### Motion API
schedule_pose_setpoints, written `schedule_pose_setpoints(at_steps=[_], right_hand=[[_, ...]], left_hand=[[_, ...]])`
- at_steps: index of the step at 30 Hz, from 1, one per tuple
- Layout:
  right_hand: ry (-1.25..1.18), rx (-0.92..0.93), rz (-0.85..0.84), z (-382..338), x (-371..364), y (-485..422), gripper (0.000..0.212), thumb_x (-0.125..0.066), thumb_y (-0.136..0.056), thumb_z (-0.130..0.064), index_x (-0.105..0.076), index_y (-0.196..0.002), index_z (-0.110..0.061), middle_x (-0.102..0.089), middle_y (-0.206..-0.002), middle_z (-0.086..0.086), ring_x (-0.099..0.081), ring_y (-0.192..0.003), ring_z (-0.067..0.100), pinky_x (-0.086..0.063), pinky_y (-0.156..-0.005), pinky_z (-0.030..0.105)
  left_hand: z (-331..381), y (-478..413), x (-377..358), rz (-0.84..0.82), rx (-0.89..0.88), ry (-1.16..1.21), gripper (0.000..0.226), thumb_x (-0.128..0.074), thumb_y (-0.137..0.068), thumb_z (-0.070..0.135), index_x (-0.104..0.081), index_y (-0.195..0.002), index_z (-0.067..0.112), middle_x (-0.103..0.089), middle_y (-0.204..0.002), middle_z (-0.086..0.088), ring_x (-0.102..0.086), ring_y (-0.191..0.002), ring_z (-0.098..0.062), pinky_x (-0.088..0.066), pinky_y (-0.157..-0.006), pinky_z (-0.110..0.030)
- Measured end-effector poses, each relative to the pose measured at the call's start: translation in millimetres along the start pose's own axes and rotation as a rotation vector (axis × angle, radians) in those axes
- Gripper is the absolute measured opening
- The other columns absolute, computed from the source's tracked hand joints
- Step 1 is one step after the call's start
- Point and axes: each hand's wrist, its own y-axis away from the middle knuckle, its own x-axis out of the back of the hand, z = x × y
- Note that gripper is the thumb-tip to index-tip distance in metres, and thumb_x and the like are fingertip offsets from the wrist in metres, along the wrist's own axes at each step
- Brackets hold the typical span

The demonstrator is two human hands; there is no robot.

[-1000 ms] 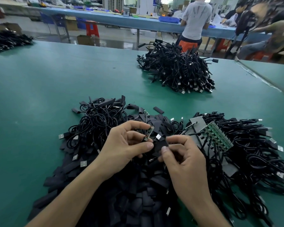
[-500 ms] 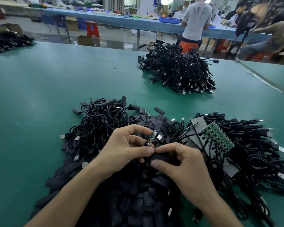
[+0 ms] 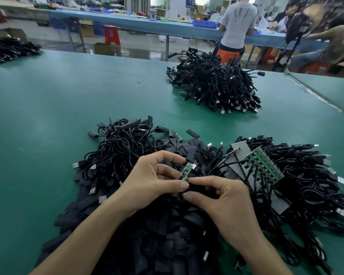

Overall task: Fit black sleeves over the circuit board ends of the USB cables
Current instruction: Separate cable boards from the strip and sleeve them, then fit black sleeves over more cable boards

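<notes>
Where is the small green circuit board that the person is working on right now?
In the head view, near centre, the circuit board is pinched in the left hand, just above the black sleeve held by the right hand.

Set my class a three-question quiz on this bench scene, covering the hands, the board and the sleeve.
1. True or false: the left hand pinches a green board.
2. The right hand holds: A) a black sleeve; B) a screwdriver; C) a roll of tape.
3. Fill in: most of the board is ____ (bare or covered).

Key: 1 true; 2 A; 3 bare.
</notes>
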Motion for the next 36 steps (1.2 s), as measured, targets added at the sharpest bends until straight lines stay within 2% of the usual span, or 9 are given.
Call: schedule_pose_setpoints(at_steps=[7,11,13,16,21,24,27,32,36], right_hand=[[0.161,0.029,0.022,-2,-1,2,0.020,-0.088,-0.071,-0.025,-0.077,-0.086,-0.034,-0.072,-0.079,-0.020,-0.068,-0.076,-0.003,-0.049,-0.066,0.009],[0.611,0.066,-0.052,-8,-9,3,0.030,-0.068,-0.080,-0.054,-0.071,-0.102,-0.033,-0.058,-0.089,-0.022,-0.055,-0.085,-0.002,-0.045,-0.072,0.016],[0.659,0.160,0.037,-19,-15,-4,0.024,-0.057,-0.091,-0.047,-0.071,-0.099,-0.030,-0.056,-0.090,-0.019,-0.053,-0.086,0.002,-0.048,-0.075,0.022],[0.853,0.241,0.106,-35,-21,-29,0.018,-0.052,-0.098,-0.024,-0.070,-0.102,-0.023,-0.064,-0.095,-0.006,-0.056,-0.092,0.016,-0.048,-0.081,0.031],[1.178,-0.008,-0.143,-32,-19,-83,0.026,-0.050,-0.092,-0.013,-0.052,-0.118,-0.015,-0.060,-0.119,0.008,-0.053,-0.114,0.031,-0.039,-0.091,0.040],[1.253,-0.137,-0.261,-17,-20,-102,0.032,-0.049,-0.097,-0.025,-0.047,-0.127,-0.014,-0.053,-0.130,0.012,-0.045,-0.122,0.035,-0.035,-0.097,0.044],[1.249,-0.135,-0.260,0,-18,-109,0.036,-0.050,-0.100,-0.038,-0.048,-0.130,-0.019,-0.050,-0.134,0.009,-0.038,-0.124,0.033,-0.034,-0.100,0.045],[1.072,0.045,-0.016,3,-16,-103,0.023,-0.065,-0.092,-0.034,-0.062,-0.112,-0.022,-0.061,-0.112,0.003,-0.052,-0.107,0.028,-0.041,-0.090,0.039],[0.690,0.099,0.135,-13,-11,-93,0.005,-0.067,-0.091,-0.026,-0.072,-0.090,-0.024,-0.067,-0.088,-0.006,-0.063,-0.084,0.015,-0.050,-0.075,0.029]], left_hand=[[-4,-3,-1,0.084,-0.054,0.000,0.038,-0.084,-0.069,0.008,-0.069,-0.104,0.010,-0.073,-0.076,-0.012,-0.070,-0.067,-0.021,-0.055,-0.059,-0.024],[-10,-7,1,0.234,-0.110,0.050,0.027,-0.075,-0.082,-0.001,-0.067,-0.106,0.007,-0.072,-0.076,-0.007,-0.070,-0.068,-0.018,-0.054,-0.056,-0.022],[-11,-9,2,0.264,-0.113,0.057,0.025,-0.073,-0.084,0.000,-0.067,-0.106,0.010,-0.073,-0.078,-0.006,-0.070,-0.067,-0.017,-0.053,-0.055,-0.022],[-13,-11,3,0.280,-0.110,0.070,0.023,-0.072,-0.086,-0.001,-0.068,-0.104,0.013,-0.073,-0.079,-0.007,-0.070,-0.065,-0.017,-0.053,-0.052,-0.022],[-15,-11,5,0.281,-0.120,0.075,0.023,-0.071,-0.086,-0.001,-0.069,-0.103,0.014,-0.073,-0.078,-0.005,-0.069,-0.063,-0.017,-0.052,-0.051,-0.022],[-16,-11,4,0.283,-0.118,0.097,0.023,-0.072,-0.085,-0.001,-0.070,-0.101,0.015,-0.072,-0.077,-0.004,-0.068,-0.062,-0.017,-0.052,-0.050,-0.022],[-16,-10,5,0.280,-0.123,0.108,0.023,-0.072,-0.085,-0.001,-0.070,-0.102,0.014,-0.071,-0.077,-0.005,-0.068,-0.062,-0.017,-0.052,-0.050,-0.023],[-17,-9,5,0.274,-0.122,0.104,0.023,-0.073,-0.085,0.000,-0.070,-0.103,0.014,-0.071,-0.078,-0.005,-0.068,-0.064,-0.018,-0.053,-0.052,-0.023],[-16,-9,5,0.286,-0.115,0.111,0.023,-0.073,-0.085,0.001,-0.069,-0.103,0.015,-0.072,-0.080,-0.006,-0.070,-0.066,-0.019,-0.053,-0.053,-0.024]])
